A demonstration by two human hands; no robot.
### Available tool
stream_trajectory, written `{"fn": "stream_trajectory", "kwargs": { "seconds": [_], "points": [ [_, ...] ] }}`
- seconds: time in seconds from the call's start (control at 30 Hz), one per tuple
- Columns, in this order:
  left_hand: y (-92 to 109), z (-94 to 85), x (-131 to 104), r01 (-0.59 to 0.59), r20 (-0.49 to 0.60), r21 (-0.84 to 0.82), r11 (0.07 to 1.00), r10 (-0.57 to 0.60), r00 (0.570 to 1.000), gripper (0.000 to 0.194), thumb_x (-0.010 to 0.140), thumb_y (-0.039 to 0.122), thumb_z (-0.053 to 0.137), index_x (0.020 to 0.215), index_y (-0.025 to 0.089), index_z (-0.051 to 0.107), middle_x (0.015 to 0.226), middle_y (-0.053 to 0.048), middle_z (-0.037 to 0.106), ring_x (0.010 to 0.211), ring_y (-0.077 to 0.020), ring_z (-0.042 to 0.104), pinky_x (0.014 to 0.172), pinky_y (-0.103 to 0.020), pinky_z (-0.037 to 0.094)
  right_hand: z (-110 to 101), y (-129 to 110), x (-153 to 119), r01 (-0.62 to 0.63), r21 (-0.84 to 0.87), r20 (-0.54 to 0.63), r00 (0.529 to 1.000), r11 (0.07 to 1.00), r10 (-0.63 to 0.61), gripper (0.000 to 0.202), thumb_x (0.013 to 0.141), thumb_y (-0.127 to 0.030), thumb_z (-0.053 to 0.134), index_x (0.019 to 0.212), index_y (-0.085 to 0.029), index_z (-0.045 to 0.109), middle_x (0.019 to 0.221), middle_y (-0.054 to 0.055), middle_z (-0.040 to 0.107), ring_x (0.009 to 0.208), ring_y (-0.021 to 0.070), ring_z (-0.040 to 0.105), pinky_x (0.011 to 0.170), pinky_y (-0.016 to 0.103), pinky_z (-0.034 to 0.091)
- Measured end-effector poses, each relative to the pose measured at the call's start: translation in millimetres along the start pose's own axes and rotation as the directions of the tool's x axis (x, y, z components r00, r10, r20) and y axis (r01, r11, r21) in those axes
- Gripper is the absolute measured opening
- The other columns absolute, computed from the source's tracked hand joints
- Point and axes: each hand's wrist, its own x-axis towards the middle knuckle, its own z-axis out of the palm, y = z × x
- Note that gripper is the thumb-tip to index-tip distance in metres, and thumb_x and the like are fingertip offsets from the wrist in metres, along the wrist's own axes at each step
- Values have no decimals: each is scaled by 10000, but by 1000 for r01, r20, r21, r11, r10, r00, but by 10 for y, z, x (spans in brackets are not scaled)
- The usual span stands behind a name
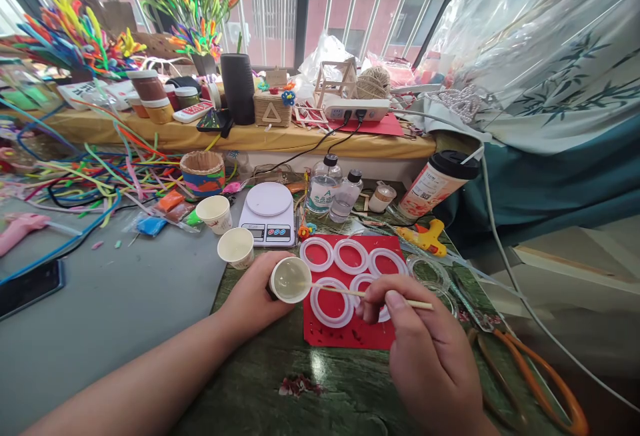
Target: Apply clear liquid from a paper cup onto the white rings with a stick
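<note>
My left hand (257,296) is wrapped round a paper cup (291,281) that holds a clear, slightly cloudy liquid. Between the fingers of my right hand (417,329) is a thin wooden stick (340,291), its far tip reaching over the cup's rim into the liquid. Beneath the stick, several white ring-shaped moulds (331,321) lie on a red sheet (350,339); my right hand hides part of them. Left of the held cup stand two more paper cups, a nearer one (236,264) and a farther one (216,223).
A white kitchen scale (267,226) sits behind the cups, with clear bottles (324,193) to its right. A yellow glue gun (425,237), a tilted drink cup (434,189) and orange-handled scissors (537,369) line the right side. A phone (33,286) and pipe cleaners (110,169) lie left.
</note>
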Motion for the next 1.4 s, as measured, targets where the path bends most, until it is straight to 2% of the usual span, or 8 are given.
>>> {"fn": "stream_trajectory", "kwargs": {
  "seconds": [0.4,0.57,0.77,0.93,1.03,1.1,1.23,1.4],
  "points": [
    [-31,3,-4,-2,11,3,1000,2,1000,444,877,242,811,1299,259,673,1300,-79,775,1185,-305,741,1051,-449,605,-4,33,-16,40,8,-19,999,999,-39,283,1169,-269,494,997,-263,720,838,0,676,787,170,627,709,256,521],
    [-32,0,-6,0,3,5,1000,0,1000,439,873,240,803,1293,263,675,1285,-71,781,1177,-300,748,1048,-447,612,-6,9,-21,50,116,23,998,992,-53,306,1146,-203,483,995,-269,742,852,-1,689,780,163,623,717,250,527],
    [-21,-6,-17,25,-9,-10,1000,-25,1000,481,857,251,816,1312,254,663,1309,-89,778,1194,-314,750,1058,-460,616,-45,-35,29,80,261,-175,984,962,-34,339,1043,-104,477,912,-245,756,792,1,654,726,167,591,679,266,520],
    [-38,6,-9,22,-4,3,1000,-22,1000,472,858,253,819,1304,255,662,1306,-89,776,1190,-313,750,1057,-465,615,-46,44,14,64,89,-102,993,994,-55,290,1097,-199,531,935,-244,767,784,11,677,719,175,603,649,278,495],
    [-48,11,-6,5,-8,18,1000,-5,1000,442,865,242,812,1283,259,671,1281,-78,782,1163,-304,756,1031,-453,625,-9,130,20,-33,78,-31,999,996,36,288,1101,-263,565,881,-232,748,729,10,659,684,174,591,610,276,469],
    [-50,9,-9,-1,-17,25,1000,2,1000,436,863,233,812,1275,261,675,1269,-73,785,1152,-300,759,1020,-445,630,24,183,63,-119,184,-75,988,976,134,293,1082,-288,575,846,-226,735,702,8,647,652,173,577,600,277,473],
    [-49,-4,-20,-7,-27,21,1000,8,1000,453,868,245,817,1295,263,665,1278,-73,782,1157,-297,757,1020,-440,630,82,266,205,-279,418,-169,911,865,375,237,964,-327,672,761,-214,721,608,-7,607,579,159,549,570,262,473],
    [-29,-18,-18,-18,-36,1,1000,18,999,440,873,236,807,1290,272,670,1270,-65,783,1145,-288,762,1023,-435,632,119,336,325,-327,490,-185,867,808,463,215,885,-352,704,725,-209,714,544,-22,571,520,148,543,522,242,455]
  ]
}}
